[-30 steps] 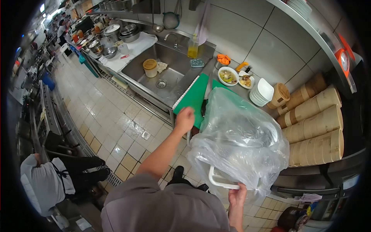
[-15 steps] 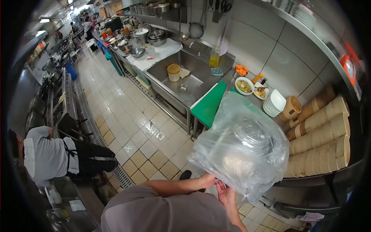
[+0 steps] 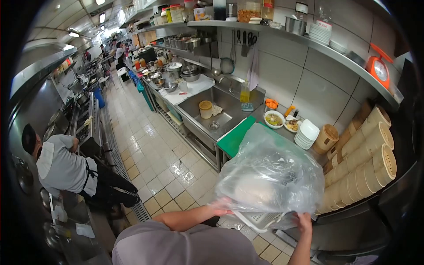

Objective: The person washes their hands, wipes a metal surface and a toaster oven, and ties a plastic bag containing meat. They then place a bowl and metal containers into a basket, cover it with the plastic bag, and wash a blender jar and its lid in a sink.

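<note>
A large clear plastic bag lies spread over a white perforated tray, whose near edge shows beneath it. Something pale and rounded is inside the bag, too blurred by the plastic to name. At the bag's left near edge is my left hand, partly veiled by plastic, its fingers against the bag. My right hand grips the bag's right near edge with bent fingers. Beyond the bag lies a green cutting board.
A metal sink holds a tub. Bowls, stacked white dishes and bamboo steamers stand behind and right of the bag. A shelf runs above. A co-worker stands at the left by the stoves.
My hands have moved apart, the left one leftward and the right one to the right and up. The tray's near edge now shows under the bag. The camera view has tilted up.
</note>
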A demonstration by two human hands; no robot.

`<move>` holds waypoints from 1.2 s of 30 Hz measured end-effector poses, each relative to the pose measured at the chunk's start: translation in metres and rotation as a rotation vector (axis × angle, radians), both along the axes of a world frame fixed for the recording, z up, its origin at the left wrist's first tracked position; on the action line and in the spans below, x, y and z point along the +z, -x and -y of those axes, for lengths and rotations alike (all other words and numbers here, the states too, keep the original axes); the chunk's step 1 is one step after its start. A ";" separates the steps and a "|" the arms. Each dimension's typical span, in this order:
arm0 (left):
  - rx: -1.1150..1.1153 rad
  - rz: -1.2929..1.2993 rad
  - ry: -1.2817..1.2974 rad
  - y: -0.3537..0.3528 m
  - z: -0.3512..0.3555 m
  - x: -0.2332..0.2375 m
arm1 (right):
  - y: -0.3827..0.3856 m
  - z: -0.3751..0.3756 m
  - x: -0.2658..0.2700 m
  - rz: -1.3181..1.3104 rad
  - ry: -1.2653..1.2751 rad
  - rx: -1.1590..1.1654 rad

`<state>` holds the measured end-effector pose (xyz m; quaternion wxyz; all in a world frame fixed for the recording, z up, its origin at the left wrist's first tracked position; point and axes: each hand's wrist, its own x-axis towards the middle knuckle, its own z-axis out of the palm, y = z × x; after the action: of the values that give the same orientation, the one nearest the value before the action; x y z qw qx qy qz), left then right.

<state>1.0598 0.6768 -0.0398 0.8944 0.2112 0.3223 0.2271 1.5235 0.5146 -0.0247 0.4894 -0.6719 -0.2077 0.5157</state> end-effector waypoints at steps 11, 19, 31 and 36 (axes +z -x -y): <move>0.091 0.194 0.202 -0.009 0.018 0.020 | -0.016 -0.123 0.177 0.342 0.280 0.619; 0.140 0.261 0.180 -0.012 0.022 -0.078 | 0.041 -0.046 0.119 0.486 -0.075 -0.147; 0.149 0.215 0.245 -0.034 0.047 -0.021 | -0.111 -0.122 0.100 0.065 -0.193 0.266; 0.200 0.188 0.385 -0.032 0.041 -0.029 | -0.012 -0.075 0.076 -0.670 -0.800 -0.030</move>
<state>1.0919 0.6356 -0.0689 0.9174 -0.0185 0.2942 0.2673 1.5353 0.5898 0.0513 0.7546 -0.2336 -0.2108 0.5758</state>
